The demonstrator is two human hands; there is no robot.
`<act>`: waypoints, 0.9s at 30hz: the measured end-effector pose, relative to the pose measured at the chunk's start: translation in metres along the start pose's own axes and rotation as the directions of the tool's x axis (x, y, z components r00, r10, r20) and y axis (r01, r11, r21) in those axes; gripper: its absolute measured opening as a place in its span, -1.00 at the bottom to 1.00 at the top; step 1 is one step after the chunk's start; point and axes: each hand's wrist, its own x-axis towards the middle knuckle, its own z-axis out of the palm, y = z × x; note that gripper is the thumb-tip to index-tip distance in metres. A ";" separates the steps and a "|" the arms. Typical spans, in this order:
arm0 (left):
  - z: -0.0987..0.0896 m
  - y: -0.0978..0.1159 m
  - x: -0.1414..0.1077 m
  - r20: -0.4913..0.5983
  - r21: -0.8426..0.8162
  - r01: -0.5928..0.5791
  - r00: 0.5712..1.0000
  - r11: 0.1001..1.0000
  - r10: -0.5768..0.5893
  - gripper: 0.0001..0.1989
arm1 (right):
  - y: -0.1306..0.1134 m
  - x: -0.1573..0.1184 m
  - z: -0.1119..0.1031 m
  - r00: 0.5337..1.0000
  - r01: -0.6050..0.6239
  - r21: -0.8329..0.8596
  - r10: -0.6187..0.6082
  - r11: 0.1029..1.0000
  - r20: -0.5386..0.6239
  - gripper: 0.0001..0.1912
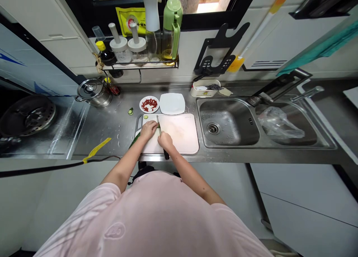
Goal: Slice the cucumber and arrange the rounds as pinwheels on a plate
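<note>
On the white cutting board (181, 134), my right hand (165, 140) grips a kitchen knife (159, 121), its blade pointing away from me and its black handle toward the counter's front edge. My left hand (149, 130) presses a green cucumber (135, 140) against the board, just left of the blade. Most of the cucumber is hidden under that hand and forearm. A pale green slice (145, 116) lies at the board's upper left. Behind the board are a white plate of chopped red pieces (149, 105) and a white square plate (172, 103).
Cucumber scraps (130, 111) lie on the steel counter (112, 126). A lidded pot (95, 93) stands at the left, near a frying pan (26, 115). The sink (229, 119) is to the right, with a plastic bag (279, 124) in its second basin. A condiment rack (142, 65) hangs above.
</note>
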 end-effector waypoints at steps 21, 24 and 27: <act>0.000 0.001 0.000 -0.003 -0.009 -0.011 1.000 1.000 0.011 -0.77 | 0.007 -0.016 0.004 1.000 -0.015 -0.004 0.015 1.000 0.025 -0.73; 0.000 0.001 0.000 -0.005 -0.009 -0.012 1.000 1.000 0.012 -0.76 | 0.003 -0.008 0.002 1.000 -0.007 -0.004 0.007 1.000 0.002 -0.72; -0.001 0.000 0.000 0.002 -0.010 -0.005 1.000 1.000 0.005 -0.77 | 0.001 -0.005 0.001 1.000 -0.003 -0.008 0.003 1.000 0.005 -0.72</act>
